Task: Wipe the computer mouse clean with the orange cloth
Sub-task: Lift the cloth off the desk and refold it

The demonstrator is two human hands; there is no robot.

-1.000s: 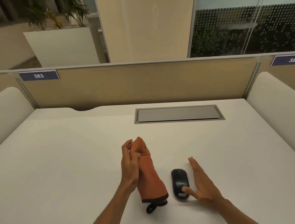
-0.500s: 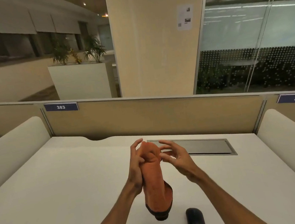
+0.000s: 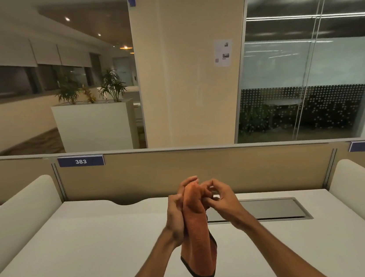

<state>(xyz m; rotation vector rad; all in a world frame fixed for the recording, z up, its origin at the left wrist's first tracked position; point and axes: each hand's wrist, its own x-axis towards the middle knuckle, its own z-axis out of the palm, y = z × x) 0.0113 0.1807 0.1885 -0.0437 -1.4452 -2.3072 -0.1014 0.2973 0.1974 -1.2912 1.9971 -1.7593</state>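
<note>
The orange cloth (image 3: 198, 235), folded long with a dark hem, hangs in the air above the white desk (image 3: 76, 255). My left hand (image 3: 177, 217) grips it along its left side. Fingers of my right hand (image 3: 218, 197) pinch the cloth's top edge from the right. The computer mouse is out of view, below the frame's bottom edge.
A grey cable hatch (image 3: 261, 211) lies in the desk behind my hands. A beige partition (image 3: 203, 170) with tags 383 and 384 closes the far side. White padded dividers (image 3: 18, 216) flank the desk left and right.
My right hand left the mouse and rose to the cloth's top. Both hands lifted the cloth higher; the view tilted up and the mouse dropped out of frame.
</note>
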